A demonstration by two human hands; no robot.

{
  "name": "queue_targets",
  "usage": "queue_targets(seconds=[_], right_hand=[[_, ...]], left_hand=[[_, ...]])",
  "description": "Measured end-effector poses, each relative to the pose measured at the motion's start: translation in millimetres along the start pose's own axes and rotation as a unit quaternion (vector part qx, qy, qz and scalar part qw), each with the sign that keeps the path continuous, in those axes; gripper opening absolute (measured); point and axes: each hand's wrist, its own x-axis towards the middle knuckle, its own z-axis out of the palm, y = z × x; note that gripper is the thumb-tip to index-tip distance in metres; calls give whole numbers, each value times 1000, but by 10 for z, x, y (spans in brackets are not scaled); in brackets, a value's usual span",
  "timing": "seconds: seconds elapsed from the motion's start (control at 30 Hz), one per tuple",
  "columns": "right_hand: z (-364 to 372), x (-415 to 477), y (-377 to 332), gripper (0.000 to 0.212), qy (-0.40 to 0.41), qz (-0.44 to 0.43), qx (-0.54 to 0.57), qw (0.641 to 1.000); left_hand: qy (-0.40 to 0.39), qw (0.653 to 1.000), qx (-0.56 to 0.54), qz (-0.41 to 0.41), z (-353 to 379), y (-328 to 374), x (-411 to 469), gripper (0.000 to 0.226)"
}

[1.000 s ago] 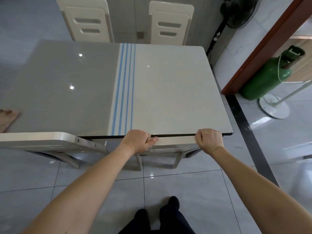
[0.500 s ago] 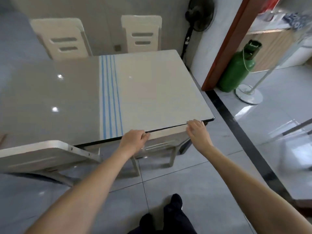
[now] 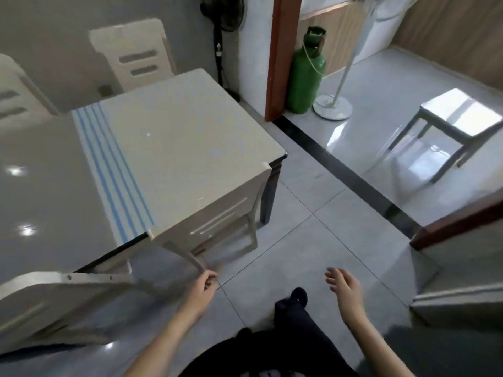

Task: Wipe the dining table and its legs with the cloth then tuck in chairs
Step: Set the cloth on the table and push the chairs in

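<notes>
Fingers loosely curled, both hands empty, tucked chair, dining table

Glossy grey tiled floor, green cylinder.

No text, label, brand, number or sign can be read anywhere in the view. The tabletop carries only plain blue stripes, which are a pattern and not writing. The green gas cylinder shows no legible marking on its side. At the bottom edge, the dark clothing has a pale mark, but it is too small and cut off to read.
</notes>
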Motion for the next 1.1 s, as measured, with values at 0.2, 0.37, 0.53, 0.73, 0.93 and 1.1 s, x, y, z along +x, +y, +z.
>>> queue_targets(seconds=[0.2, 0.37, 0.53, 0.73, 0.93, 1.1], right_hand=[[-826, -140, 922, 20, 99, 194, 60, 974], [-1251, 236, 1116, 21, 139, 254, 96, 952], [-1538, 889, 847, 21, 124, 259, 101, 952], [-1636, 1874, 184, 18, 52, 207, 73, 974], [-1689, 2928, -313, 19, 15, 179, 56, 982], [-1823, 3854, -663, 19, 32, 185, 44, 981]], left_hand=[[-99, 988, -18, -120, 536, -153, 212, 19], [-124, 982, -35, -135, 880, 605, 686, 23], [-114, 982, -60, -139, 1263, 1288, 1051, 23], [-73, 975, -90, -188, 1464, 1637, 1302, 17], [-29, 962, -120, -245, 1505, 1861, 1922, 17], [-43, 956, -143, -252, 1737, 2375, 2825, 16]])
